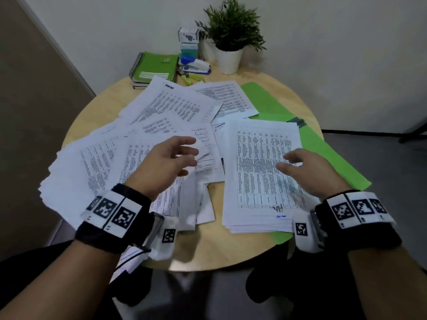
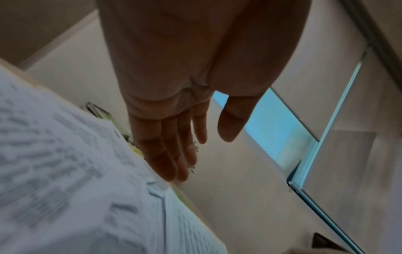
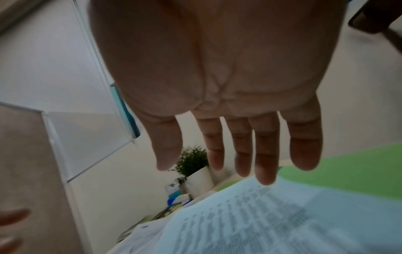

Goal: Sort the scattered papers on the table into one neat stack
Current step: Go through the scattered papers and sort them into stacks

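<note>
Printed white sheets [image 1: 147, 125] lie fanned and overlapping across the left and middle of the round wooden table [image 1: 233, 252]. A squarer pile of sheets [image 1: 258, 179] lies at the right, partly on a green folder [image 1: 323, 148]. My left hand [image 1: 171, 160] hovers above the scattered sheets with straight fingers and holds nothing; the left wrist view shows its fingers [image 2: 172, 154] extended over blurred paper [image 2: 65, 171]. My right hand [image 1: 300, 167] hovers over the right pile, fingers [image 3: 243, 151] spread and empty above the paper [image 3: 261, 220].
At the table's far edge are green spiral notebooks [image 1: 154, 66], a blue and white stapler [image 1: 195, 64], yellow highlighters [image 1: 191, 78], small stacked boxes [image 1: 189, 41] and a potted plant [image 1: 231, 35]. Walls stand close behind. Sheets overhang the table's left edge.
</note>
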`<state>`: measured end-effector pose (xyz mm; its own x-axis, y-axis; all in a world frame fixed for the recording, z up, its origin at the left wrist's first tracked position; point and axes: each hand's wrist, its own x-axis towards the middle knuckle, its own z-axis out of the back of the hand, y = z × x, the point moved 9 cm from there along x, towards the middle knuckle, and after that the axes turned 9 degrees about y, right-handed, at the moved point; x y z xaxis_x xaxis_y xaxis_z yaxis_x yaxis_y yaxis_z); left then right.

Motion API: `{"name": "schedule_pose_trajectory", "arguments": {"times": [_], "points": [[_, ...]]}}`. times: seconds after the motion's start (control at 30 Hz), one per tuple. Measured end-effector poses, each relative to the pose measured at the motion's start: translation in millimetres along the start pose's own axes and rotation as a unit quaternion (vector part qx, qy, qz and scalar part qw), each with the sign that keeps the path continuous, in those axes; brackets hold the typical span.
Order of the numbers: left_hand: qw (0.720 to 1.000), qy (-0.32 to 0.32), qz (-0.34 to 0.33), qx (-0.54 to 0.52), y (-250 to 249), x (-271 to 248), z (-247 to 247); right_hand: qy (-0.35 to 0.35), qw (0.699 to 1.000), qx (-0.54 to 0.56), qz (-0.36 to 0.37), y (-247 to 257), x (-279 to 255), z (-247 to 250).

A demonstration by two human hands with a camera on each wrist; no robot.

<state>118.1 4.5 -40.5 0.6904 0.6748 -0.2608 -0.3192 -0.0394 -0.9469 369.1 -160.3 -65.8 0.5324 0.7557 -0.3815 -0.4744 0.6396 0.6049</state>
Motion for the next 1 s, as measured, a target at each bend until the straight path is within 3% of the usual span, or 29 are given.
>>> {"name": "schedule_pose_trajectory", "arguments": {"times": [0.33, 0.43, 0.53, 0.6, 0.67, 0.83, 1.0], "points": [[0.992, -0.110, -0.010, -0.059, 47.7, -21.9, 131.8, 0.128, 0.988, 0.020, 0.081, 132.1, 6.7, -127.3], [0.990, -0.122, 0.012, -0.075, 65.2, -24.8, 156.4, 0.146, 0.988, -0.002, 0.041, 152.7, 22.3, -168.5], [0.988, -0.133, 0.021, -0.078, 73.8, -27.8, 172.3, 0.074, 0.994, -0.070, -0.047, 153.0, 36.4, -187.0], [0.989, -0.130, 0.019, -0.073, 75.8, -29.6, 176.2, 0.044, 0.990, -0.094, -0.098, 147.1, 39.5, -195.6], [0.989, -0.127, 0.017, -0.071, 77.1, -31.6, 177.4, 0.033, 0.993, -0.059, -0.099, 142.4, 40.4, -202.0], [0.989, -0.128, 0.018, -0.068, 77.4, -36.3, 181.5, -0.013, 0.999, -0.008, -0.031, 136.4, 37.7, -174.4], [0.985, -0.146, 0.028, -0.087, 86.1, -38.3, 187.0, -0.015, 0.983, 0.157, 0.096, 160.6, 11.3, -130.5]]}}
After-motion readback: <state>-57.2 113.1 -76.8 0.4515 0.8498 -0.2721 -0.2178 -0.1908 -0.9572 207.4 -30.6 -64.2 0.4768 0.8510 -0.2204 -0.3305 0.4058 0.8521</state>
